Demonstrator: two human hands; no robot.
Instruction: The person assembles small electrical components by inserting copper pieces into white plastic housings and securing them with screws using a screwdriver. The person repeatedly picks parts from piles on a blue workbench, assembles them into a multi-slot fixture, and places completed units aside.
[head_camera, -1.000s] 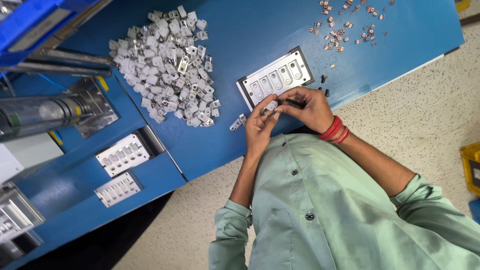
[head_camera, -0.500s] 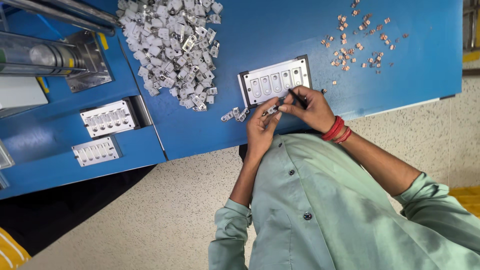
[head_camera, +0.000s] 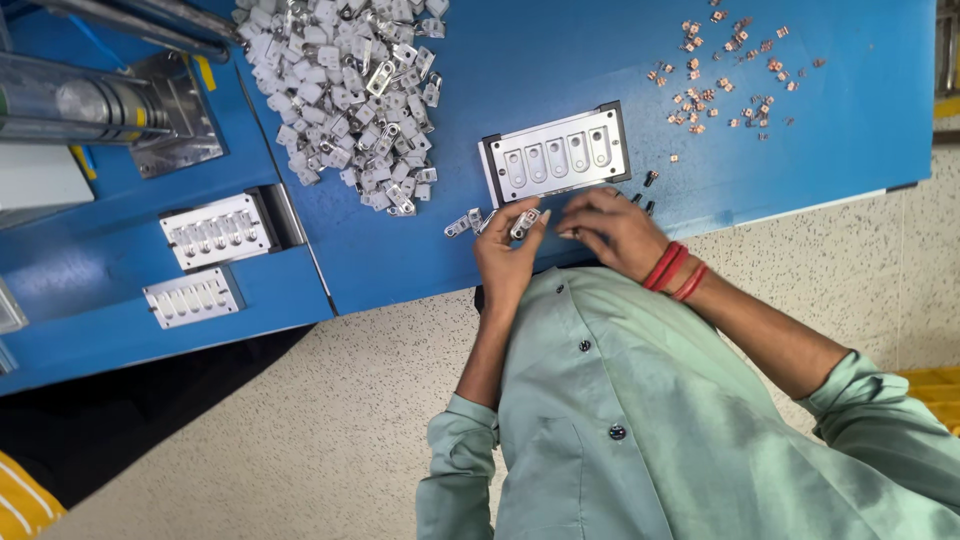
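Observation:
My left hand (head_camera: 508, 255) pinches a small white-and-metal clip part (head_camera: 525, 222) between thumb and fingertips, just over the near edge of the blue table (head_camera: 560, 60). My right hand (head_camera: 618, 230), with red bangles at the wrist, lies beside it, fingers bunched and pointing down at the table; whatever they pinch is hidden. Directly beyond both hands lies a grey metal fixture plate (head_camera: 555, 155) with several oblong slots. Two loose clip parts (head_camera: 462, 226) rest left of my left hand. A few small dark pieces (head_camera: 650, 180) lie by my right hand.
A big pile of white-and-metal clip parts (head_camera: 350, 90) covers the table's far left. Small copper pieces (head_camera: 730, 70) are scattered far right. Two more slotted plates (head_camera: 215, 230) (head_camera: 190, 298) and a machine cylinder (head_camera: 70, 105) sit on the lower blue bench at left. Speckled floor lies below.
My hands have separated a little and sunk toward the table's near edge. The dark thin piece seen in my right hand before is out of sight. The view has shifted slightly.

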